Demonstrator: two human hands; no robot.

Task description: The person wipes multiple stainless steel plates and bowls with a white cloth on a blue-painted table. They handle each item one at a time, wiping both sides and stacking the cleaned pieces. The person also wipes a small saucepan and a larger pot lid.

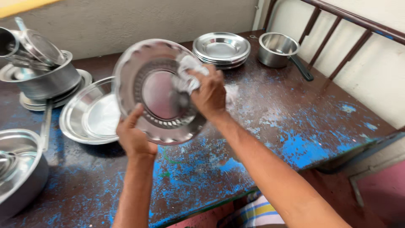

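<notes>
We hold a round steel plate (158, 90) up over the bench (295, 126), tilted so that its patterned face looks back toward us, and every other place here is told from that plate. Our left hand (134, 137) grips the plate's lower rim from underneath, the thumb lying up over the front edge and the fingers curled out of sight behind it, so we cannot tell how they spread at the back. Our right hand (209, 93) comes in from the plate's right side, its fingers bunched tight around a crumpled white cloth (187, 76) and pressing that cloth flat against the plate's upper right rim. The plate is round, so it has no long axis; what matters is that its face lies just left of the right hand's fingers, touching the cloth, and the right hand is the one working on it while the left only steadies. Behind the plate and to its left a wide steel dish (90, 114) lies flat on the bench. Beyond the plate, up and to its right, stands a stack of steel plates (221, 50), and farther right a small saucepan (278, 48) with a dark handle. Far to the plate's left sit more steel pots (40, 76).
</notes>
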